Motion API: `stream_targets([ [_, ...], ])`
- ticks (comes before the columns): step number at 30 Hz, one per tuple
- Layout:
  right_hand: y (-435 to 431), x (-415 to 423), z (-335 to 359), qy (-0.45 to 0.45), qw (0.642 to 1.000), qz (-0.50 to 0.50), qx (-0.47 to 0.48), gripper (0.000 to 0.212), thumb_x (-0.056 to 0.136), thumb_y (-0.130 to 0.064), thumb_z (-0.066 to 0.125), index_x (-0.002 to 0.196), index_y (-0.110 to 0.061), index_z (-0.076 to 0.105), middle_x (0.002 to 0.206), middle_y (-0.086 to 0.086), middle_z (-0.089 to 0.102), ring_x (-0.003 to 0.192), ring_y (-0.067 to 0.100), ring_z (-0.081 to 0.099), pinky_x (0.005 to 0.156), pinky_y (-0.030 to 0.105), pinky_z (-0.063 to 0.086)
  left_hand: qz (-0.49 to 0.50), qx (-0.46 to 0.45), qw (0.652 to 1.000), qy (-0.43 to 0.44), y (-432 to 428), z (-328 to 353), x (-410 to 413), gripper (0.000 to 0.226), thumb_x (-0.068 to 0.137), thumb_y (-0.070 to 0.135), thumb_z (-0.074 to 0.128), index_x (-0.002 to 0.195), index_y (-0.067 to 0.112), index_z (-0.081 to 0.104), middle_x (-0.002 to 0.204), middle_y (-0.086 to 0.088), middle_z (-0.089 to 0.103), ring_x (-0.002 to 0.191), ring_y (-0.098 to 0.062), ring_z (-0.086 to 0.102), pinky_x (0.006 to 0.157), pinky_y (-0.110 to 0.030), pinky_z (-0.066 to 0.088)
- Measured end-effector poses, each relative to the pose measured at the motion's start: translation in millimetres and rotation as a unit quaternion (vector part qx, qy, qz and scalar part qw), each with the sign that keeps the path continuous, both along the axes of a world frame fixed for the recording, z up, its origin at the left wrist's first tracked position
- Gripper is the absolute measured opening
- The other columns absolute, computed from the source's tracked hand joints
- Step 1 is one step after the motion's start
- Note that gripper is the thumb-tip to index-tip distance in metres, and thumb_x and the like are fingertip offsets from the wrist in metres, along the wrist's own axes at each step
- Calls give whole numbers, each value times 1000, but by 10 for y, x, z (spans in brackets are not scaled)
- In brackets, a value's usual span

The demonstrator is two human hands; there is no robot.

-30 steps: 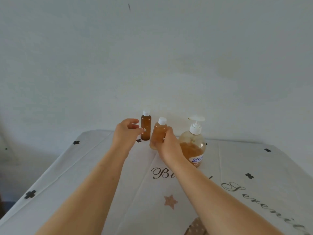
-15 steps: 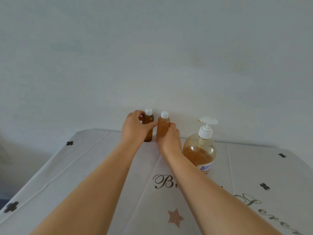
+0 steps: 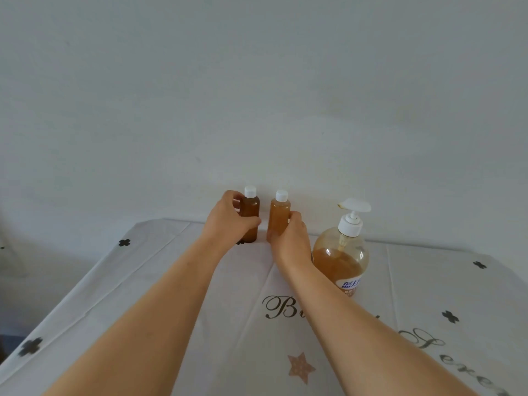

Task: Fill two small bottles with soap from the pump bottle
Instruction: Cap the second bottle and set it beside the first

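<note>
Two bottles [image 3: 279, 215] gripped, left hand [image 3: 228, 224], right hand [image 3: 291, 242]

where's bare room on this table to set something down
Bare tablecloth: right of the pump bottle and left of the left hand. Crowded at back centre: left hand grips the darker bottle, right hand grips the lighter bottle, beside the pump bottle.
</note>
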State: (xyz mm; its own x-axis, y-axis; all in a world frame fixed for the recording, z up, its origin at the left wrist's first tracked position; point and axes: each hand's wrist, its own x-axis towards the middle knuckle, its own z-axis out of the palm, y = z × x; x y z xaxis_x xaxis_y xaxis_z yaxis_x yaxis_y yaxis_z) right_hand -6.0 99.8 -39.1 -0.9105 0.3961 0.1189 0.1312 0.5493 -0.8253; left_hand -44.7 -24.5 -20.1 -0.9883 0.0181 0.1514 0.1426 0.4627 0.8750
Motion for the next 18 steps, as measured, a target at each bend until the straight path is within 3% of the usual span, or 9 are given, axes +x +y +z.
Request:
stream_targets([
  [3,-1,-3,-14,0,1000,9,1,46,99,-19,59,140,-13,40,129,5,52,112,26,58,90,38,50,15,-36,999,3,8,-131,23,73,67,33,83,129,21,45,117,2,54,100,-18,59,82,-37,53],
  [8,3,-50,-47,8,1000,21,6,45,100,-19,58,140,-15,40,127,4,51,96,16,50,80,31,44,7,-3,1000,12,-5,-222,-32,55,73,18,77,118,20,46,108,1,61,87,-14,63,77,-41,57],
  [11,6,-90,-45,9,1000,22,13,44,100,-18,57,141,-14,40,129,6,47,94,17,48,79,30,42,-8,1,1000,28,-28,-245,-79,45,78,13,73,115,20,48,116,0,58,91,-14,62,69,-32,56],
  [14,-10,-111,-39,9,999,23,26,44,100,-17,58,140,-13,41,130,6,45,97,20,53,79,30,42,-11,-8,999,42,-59,-279,-105,47,83,11,70,125,16,49,121,-3,51,95,-15,58,58,-13,41],
  [18,-43,-140,-34,7,999,21,35,45,100,-17,58,141,-11,40,131,7,45,110,25,57,79,31,41,-15,-8,999,51,-64,-344,-138,46,86,12,67,127,16,47,117,-7,54,98,-17,57,59,-12,38],
])
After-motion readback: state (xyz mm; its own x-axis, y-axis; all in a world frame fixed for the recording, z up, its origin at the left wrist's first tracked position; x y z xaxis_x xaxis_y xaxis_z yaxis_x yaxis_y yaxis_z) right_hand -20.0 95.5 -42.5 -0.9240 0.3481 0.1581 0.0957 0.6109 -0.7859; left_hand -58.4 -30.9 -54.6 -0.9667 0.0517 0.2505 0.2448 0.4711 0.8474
